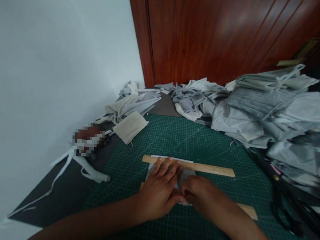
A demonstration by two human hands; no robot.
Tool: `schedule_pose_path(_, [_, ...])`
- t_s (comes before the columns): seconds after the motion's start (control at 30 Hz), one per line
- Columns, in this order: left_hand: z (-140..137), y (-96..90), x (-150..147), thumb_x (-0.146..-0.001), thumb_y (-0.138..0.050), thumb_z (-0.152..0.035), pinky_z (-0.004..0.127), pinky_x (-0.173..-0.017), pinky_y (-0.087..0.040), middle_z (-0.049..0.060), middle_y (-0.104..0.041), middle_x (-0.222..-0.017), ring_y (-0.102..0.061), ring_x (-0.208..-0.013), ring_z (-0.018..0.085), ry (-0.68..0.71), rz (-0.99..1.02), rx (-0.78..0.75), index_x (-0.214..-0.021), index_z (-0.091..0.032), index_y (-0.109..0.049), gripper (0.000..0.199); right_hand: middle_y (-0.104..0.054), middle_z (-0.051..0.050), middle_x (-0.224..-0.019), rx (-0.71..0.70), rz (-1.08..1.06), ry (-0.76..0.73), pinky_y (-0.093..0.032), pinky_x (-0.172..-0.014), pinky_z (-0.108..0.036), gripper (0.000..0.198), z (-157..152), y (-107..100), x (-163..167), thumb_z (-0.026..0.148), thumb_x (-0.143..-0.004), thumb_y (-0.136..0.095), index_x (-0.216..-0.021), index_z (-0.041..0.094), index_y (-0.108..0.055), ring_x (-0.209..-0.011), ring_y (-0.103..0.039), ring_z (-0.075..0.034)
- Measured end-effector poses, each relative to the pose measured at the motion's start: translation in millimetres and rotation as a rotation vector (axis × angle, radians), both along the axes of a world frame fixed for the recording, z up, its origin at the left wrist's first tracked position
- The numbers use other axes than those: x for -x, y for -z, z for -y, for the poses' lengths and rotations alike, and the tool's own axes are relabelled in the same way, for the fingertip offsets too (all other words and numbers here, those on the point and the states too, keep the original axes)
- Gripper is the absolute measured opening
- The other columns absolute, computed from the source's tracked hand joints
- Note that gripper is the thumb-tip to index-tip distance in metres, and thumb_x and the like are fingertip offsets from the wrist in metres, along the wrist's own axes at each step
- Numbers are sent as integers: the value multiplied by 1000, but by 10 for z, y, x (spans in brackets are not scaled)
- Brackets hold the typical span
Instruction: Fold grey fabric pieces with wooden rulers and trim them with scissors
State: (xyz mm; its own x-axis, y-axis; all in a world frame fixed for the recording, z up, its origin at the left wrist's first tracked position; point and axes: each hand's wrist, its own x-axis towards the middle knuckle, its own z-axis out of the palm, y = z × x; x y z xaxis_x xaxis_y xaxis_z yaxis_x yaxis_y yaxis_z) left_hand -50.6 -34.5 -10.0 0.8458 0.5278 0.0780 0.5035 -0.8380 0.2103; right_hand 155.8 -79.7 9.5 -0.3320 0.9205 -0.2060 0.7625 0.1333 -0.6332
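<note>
Forearms (pixel 98 218) cross the near part of the green mat (pixel 221 139). A wooden strip (pixel 248 211) pokes out from under the right one, on the mat. At the mat's middle, the left hand (pixel 159 187) lies flat, fingers a little apart, pressing on a grey cloth (pixel 187 175), its fingertips on a ruler (pixel 214 170). The right hand (pixel 201 192) curls in narrow at the cloth's near edge, touching the left thumb; I cannot tell whether it grips the cloth, as its fingertips are hidden. The ruler lies across the far side of the cloth, at the mat's middle.

Black scissors (pixel 278 187) lie along the mat's right edge. Off the mat's left side are pale cloth strips (pixel 92 172); a beige piece (pixel 130 128) overlaps its far left corner. Past the mat, scraps (pixel 131 101) heap on the left and a bigger pile (pixel 260 101) on the right. Farthest beyond the mat stands a reddish door (pixel 209 39).
</note>
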Motion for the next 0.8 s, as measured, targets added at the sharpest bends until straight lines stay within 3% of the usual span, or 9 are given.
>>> schedule_pose_path(0.3, [18,-3,12,-102,-46,-64,56,-130,-8,15,-35,-166,-13,-159,34,0,-6,15,-160,-11,-32,80,-75,-6,-78,30,-10,-50,-37,-66,-28,12,-30,115,-20,10,-83,-70,-73,17,-73,-73,-65,-19])
schedule_pose_path(0.8, [5,-44,36,-101,-41,-69,58,-129,-9,17,-32,-167,-13,-159,37,32,-16,24,-158,-10,-35,82,-78,-7,-83,64,-10,-17,-41,-70,-28,13,-29,21,1,6,-78,-71,-75,17,-76,-81,-69,-22])
